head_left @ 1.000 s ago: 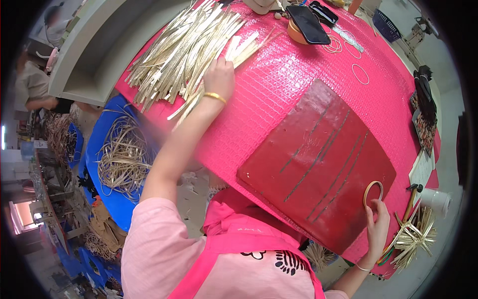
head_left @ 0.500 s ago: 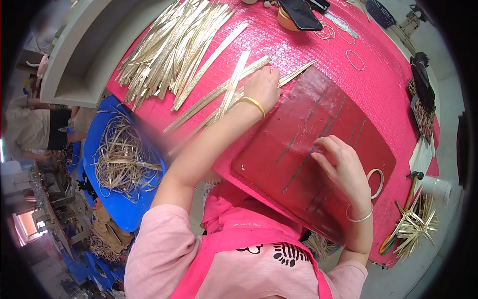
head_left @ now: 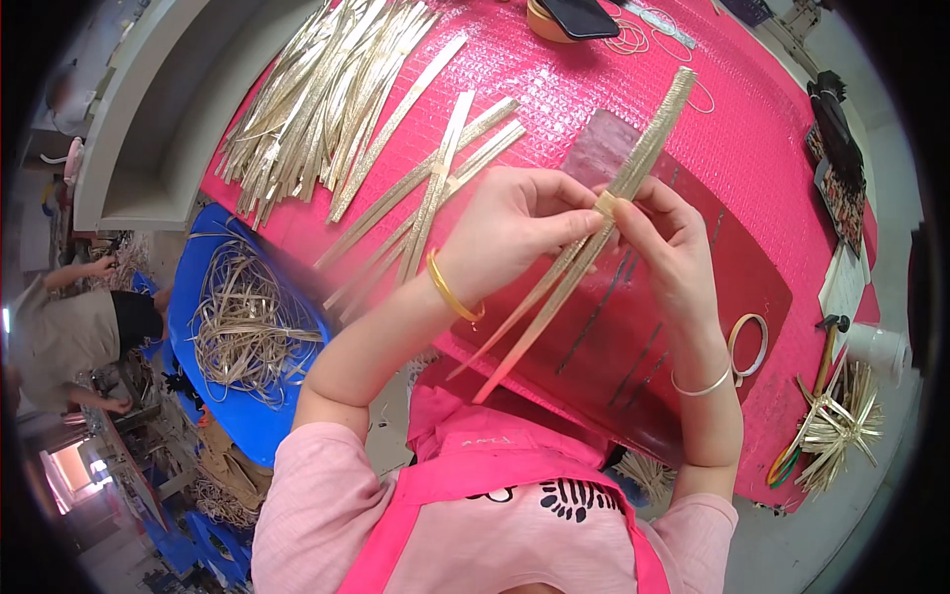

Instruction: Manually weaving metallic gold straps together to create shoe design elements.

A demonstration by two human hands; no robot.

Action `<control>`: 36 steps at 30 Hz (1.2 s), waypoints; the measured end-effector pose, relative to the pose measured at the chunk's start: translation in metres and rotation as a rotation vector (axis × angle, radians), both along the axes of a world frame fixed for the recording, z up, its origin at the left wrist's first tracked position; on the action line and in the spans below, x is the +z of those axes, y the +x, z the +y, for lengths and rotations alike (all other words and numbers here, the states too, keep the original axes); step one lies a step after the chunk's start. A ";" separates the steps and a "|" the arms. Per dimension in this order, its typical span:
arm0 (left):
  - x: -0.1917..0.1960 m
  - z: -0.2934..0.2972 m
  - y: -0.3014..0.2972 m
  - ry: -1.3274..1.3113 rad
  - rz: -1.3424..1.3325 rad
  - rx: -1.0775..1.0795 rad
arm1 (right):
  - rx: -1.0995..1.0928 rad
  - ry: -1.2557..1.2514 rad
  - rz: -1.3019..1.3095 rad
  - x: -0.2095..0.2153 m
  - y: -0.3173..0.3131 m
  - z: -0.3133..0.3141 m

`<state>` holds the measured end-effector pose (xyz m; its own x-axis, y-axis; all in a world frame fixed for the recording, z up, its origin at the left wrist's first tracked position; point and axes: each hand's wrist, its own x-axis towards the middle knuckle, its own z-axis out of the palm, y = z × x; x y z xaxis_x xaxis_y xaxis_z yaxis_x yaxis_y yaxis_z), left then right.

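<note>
A small bundle of flat gold strips [head_left: 653, 134] is held slantwise over the dark red board [head_left: 737, 282], its two lower ends spread apart. My left hand [head_left: 505, 223] pinches the bundle near its middle, at a short pale gold band wrapped across it. Just beside that band, my right hand [head_left: 668, 243] grips the strips between thumb and fingers. Left of my left hand, more gold strips [head_left: 433, 193] lie crossed on the pink table cover [head_left: 524, 74]. The fingertips behind the bundle are partly hidden.
A large heap of gold strips [head_left: 317, 109] lies at the far left, near a grey shelf [head_left: 148, 129]. A blue bin [head_left: 247, 426] holds tangled strips. A tape roll [head_left: 733, 358] sits at the board's right. A phone [head_left: 579, 18] lies at the back. Another person stands far left.
My left hand has come back toward me and right, lifting a strip bundle off the table. My right hand has risen to meet it, and both now grip the bundle.
</note>
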<state>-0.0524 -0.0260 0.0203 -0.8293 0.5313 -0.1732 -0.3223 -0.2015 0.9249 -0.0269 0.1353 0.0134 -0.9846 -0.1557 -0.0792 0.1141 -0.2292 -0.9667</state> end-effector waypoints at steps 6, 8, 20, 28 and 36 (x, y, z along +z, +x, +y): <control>-0.042 0.014 0.036 -0.042 0.134 0.205 | -0.249 0.854 0.611 -0.014 0.022 -0.007; -0.044 -0.007 0.026 -0.510 0.577 0.204 | -0.297 0.760 0.387 -0.028 0.037 0.003; -0.088 -0.085 -0.060 -1.207 0.321 0.416 | -0.055 0.179 -0.299 -0.032 0.058 0.023; 0.008 -0.056 -0.034 -0.483 0.135 0.125 | -0.185 0.056 -0.228 -0.031 0.060 0.027; 0.012 0.027 0.018 0.102 -0.206 -0.070 | -0.565 0.078 0.265 -0.014 0.053 0.008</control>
